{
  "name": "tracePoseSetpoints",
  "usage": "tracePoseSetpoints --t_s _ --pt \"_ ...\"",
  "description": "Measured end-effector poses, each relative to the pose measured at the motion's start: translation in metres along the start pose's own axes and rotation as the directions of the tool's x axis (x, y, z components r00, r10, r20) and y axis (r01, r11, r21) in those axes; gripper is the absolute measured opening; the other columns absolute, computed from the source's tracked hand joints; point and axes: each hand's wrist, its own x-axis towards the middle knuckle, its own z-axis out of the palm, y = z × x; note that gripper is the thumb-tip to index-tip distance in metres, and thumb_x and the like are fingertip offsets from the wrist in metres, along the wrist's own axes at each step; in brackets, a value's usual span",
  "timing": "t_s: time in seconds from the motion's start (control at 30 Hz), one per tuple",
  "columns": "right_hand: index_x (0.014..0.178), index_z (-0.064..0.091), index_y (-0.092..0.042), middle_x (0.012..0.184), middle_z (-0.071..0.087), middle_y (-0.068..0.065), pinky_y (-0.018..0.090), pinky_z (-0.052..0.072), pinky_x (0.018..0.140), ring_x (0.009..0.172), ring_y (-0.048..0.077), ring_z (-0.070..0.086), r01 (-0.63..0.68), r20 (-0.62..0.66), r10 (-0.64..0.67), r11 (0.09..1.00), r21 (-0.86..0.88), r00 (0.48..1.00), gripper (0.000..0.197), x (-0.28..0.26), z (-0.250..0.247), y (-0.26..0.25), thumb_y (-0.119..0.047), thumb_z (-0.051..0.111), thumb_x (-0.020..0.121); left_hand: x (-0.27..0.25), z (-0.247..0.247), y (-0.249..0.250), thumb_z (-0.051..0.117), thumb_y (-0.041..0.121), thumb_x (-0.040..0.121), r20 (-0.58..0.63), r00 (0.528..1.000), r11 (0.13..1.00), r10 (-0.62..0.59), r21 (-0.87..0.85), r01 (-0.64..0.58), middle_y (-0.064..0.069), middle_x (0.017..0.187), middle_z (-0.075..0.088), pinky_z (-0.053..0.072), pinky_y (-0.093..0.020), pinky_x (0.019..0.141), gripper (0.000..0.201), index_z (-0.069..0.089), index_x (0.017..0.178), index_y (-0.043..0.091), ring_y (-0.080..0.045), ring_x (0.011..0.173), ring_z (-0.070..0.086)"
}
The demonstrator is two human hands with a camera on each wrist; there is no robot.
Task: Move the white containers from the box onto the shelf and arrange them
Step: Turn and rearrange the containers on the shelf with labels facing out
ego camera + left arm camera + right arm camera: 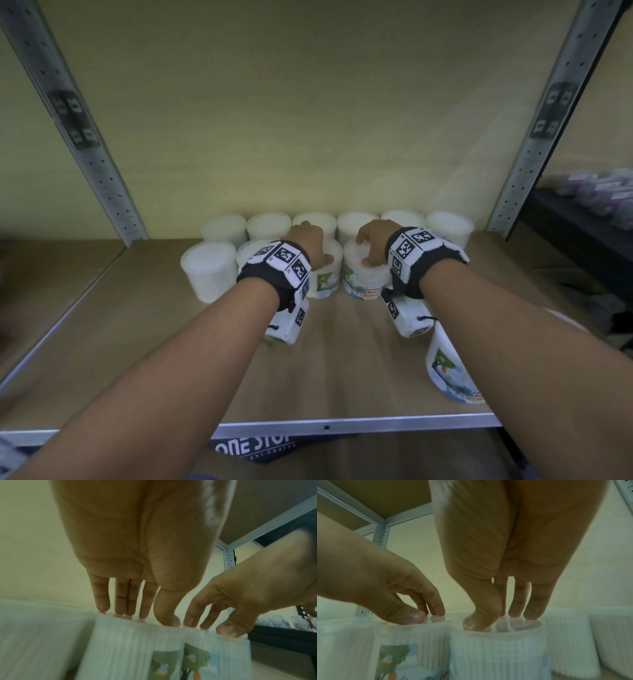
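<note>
My left hand (310,245) rests its straight fingertips (102,606) on the lid of one front-row container (325,274), gripping nothing; my right hand (373,245) does likewise on the neighbouring container (364,279), the two tubs touching at frame centre. A back row of white containers (358,224) stands against the wall; another container (452,373) lies tipped at lower right, near the shelf (342,359) edge. The box appears to be out of frame. Risk: pressing only from above gives little side control, so a push could skew a tub, topple it, or knock the back row; my right forearm could roll the tipped one off.
</note>
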Motion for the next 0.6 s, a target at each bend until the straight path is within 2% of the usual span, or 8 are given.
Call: tracePoseSetpoints --t_s 0.1,0.2,0.3,0.37,0.43,0.5,0.6 --pt "0.143 0.041 -0.01 0.146 0.044 0.008 0.028 0.039 0.104 0.131 0.024 0.047 0.0 0.008 0.0 1.0 0.005 1.0 0.061 0.001 -0.001 0.0 -0.023 0.065 0.089 -0.002 -0.004 0.0 0.056 0.034 0.093 0.021 0.999 0.999 0.031 -0.012 -0.03 -0.014 0.142 0.044 0.041 -0.035 0.103 0.054 0.045 0.138 0.006 -0.029 0.127 0.047" --pt "0.142 0.043 -0.011 0.146 0.044 0.007 0.028 0.039 0.104 0.131 0.024 0.047 0.002 0.004 -0.002 1.0 -0.002 1.0 0.061 0.001 0.0 0.0 -0.022 0.067 0.088 -0.001 -0.005 -0.002 0.057 0.021 0.093 0.048 0.997 0.998 0.056 -0.044 -0.054 -0.009 0.146 0.04 0.038 -0.031 0.104 0.052 0.041 0.142 0.013 -0.025 0.131 0.045" --pt "0.142 0.043 -0.011 0.145 0.045 0.007 0.028 0.039 0.104 0.13 0.024 0.048 0.008 -0.006 -0.008 1.0 -0.008 1.0 0.06 0.0 0.001 0.001 -0.023 0.066 0.088 0.001 -0.006 -0.002 0.052 0.008 0.092 0.052 0.996 0.992 0.069 -0.108 -0.063 -0.007 0.146 0.037 0.037 -0.033 0.108 0.051 0.041 0.14 0.018 -0.025 0.134 0.039" --pt "0.142 0.043 -0.011 0.146 0.044 0.007 0.027 0.039 0.103 0.131 0.024 0.047 0.013 -0.005 -0.013 1.0 -0.004 1.0 0.06 -0.001 0.001 0.001 -0.023 0.066 0.088 0.002 -0.005 0.001 0.054 0.015 0.091 -0.009 0.999 0.99 0.045 -0.132 -0.045 -0.009 0.143 0.037 0.037 -0.04 0.109 0.047 0.044 0.137 0.018 -0.027 0.133 0.036" --pt "0.142 0.042 -0.011 0.147 0.043 0.007 0.027 0.039 0.104 0.131 0.023 0.047 0.012 -0.005 -0.012 1.0 -0.004 1.0 0.06 -0.001 0.002 0.002 -0.023 0.065 0.088 0.003 -0.002 0.006 0.057 0.031 0.09 -0.077 0.997 0.991 -0.006 -0.135 -0.004 -0.012 0.139 0.038 0.038 -0.044 0.107 0.048 0.046 0.134 0.015 -0.029 0.132 0.035" --pt "0.143 0.042 -0.011 0.147 0.043 0.007 0.027 0.038 0.104 0.132 0.023 0.046 0.016 -0.01 -0.016 1.0 -0.001 1.0 0.06 -0.001 0.002 0.002 -0.023 0.065 0.088 0.003 0.004 0.009 0.057 0.041 0.089 -0.109 0.993 0.992 -0.051 -0.118 0.038 -0.013 0.137 0.038 0.04 -0.045 0.105 0.054 0.046 0.133 0.01 -0.031 0.131 0.036" --pt "0.143 0.042 -0.011 0.147 0.042 0.007 0.026 0.037 0.105 0.132 0.023 0.045 0.018 -0.011 -0.018 1.0 0.001 1.0 0.061 -0.001 0.002 0.002 -0.023 0.066 0.088 0.002 0.011 0.011 0.054 0.046 0.09 -0.113 0.991 0.996 -0.075 -0.051 0.07 -0.015 0.138 0.039 0.04 -0.043 0.101 0.057 0.046 0.131 0.007 -0.032 0.13 0.037"
